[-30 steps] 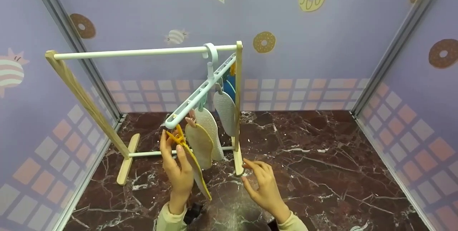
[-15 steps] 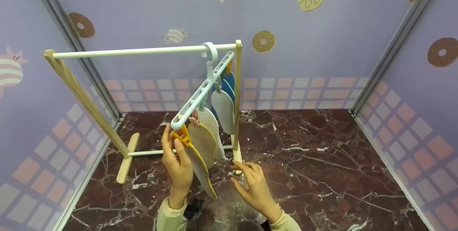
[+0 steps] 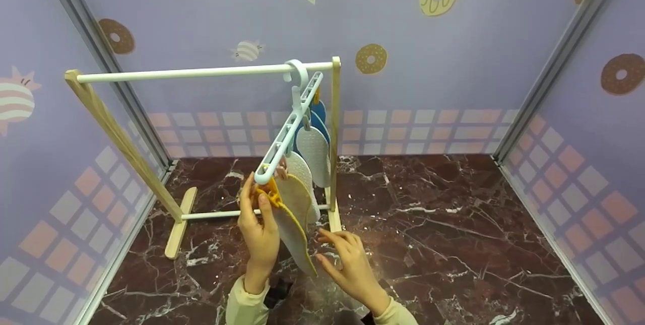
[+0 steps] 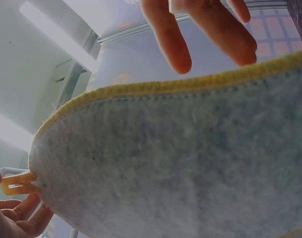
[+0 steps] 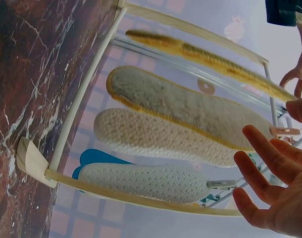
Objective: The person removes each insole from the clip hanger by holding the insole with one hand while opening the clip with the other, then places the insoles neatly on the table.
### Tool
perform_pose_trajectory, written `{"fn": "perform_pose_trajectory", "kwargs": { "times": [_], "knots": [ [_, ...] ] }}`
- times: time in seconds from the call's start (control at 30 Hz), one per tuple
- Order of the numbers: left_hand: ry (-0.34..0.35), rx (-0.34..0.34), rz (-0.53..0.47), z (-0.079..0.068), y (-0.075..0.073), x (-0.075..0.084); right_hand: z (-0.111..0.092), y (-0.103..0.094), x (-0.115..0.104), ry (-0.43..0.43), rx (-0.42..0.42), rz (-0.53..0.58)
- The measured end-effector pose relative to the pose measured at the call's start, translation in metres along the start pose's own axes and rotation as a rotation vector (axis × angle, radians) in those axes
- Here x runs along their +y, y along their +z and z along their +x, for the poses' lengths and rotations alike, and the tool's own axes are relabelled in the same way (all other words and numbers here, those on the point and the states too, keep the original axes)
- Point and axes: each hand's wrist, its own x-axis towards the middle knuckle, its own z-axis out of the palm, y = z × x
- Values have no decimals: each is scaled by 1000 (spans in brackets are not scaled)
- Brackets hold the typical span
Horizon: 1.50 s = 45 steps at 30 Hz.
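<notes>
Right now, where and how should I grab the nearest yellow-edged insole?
Probably pinch the nearest yellow-edged insole by its lower end, right hand coming from the right: that thin end hangs free, while your left hand pinches the yellow clip at its top.

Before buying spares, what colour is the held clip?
The clip is yellow-orange, clearest in head view.

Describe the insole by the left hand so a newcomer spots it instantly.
A pale hanger hooks over the top bar of the wooden rack. At its near end hangs a grey insole with yellow edging. Its yellow clip, pinched by the left hand, sets it apart from the similar yellow-edged insole behind, which hangs from a pink clip.
</notes>
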Motion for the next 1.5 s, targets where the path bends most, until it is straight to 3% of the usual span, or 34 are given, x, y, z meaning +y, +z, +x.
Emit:
{"fn": "perform_pose_trajectory", "kwargs": {
  "times": [0.37,0.7,1.5],
  "knots": [
    [-3,-1,41,-4,4,4,0,10,-3,-42,22,19],
    [26,-26,-43,-4,5,4,0,15,-7,-19,-14,10],
    [-14,-60,-125,-1,7,6,0,20,-5,-18,-3,49]
  ]
}}
